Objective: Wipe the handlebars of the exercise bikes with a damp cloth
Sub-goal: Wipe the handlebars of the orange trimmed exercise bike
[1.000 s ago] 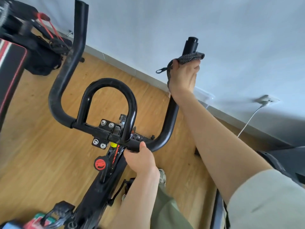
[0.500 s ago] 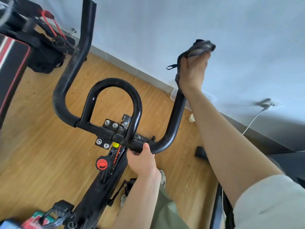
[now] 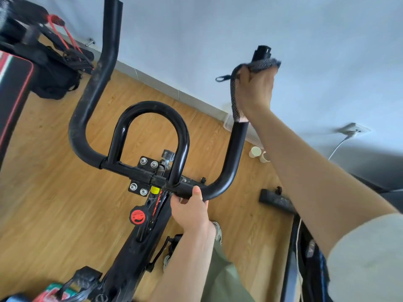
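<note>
A black exercise bike fills the view, with curved black handlebars (image 3: pixel 231 158) and an inner loop bar (image 3: pixel 152 107). My right hand (image 3: pixel 255 92) grips a dark grey woven cloth (image 3: pixel 234 99) wrapped round the upper part of the right bar, just under its end cap (image 3: pixel 261 52). A loop of the cloth hangs out to the left. My left hand (image 3: pixel 192 212) grips the crossbar near the right bend, thumb on top. The left bar (image 3: pixel 96 83) rises bare and dusty.
A red adjustment knob (image 3: pixel 137 216) sits on the bike's stem. Two paper cups (image 3: pixel 259 154) stand on the wooden floor by the wall. A black bag and bench (image 3: pixel 19 79) lie at the far left. Another machine's frame (image 3: pixel 292 247) stands at the right.
My right hand with the cloth slid up over the bar's end half a second ago, then came back down, so the end cap shows again. My left hand stayed on the crossbar.
</note>
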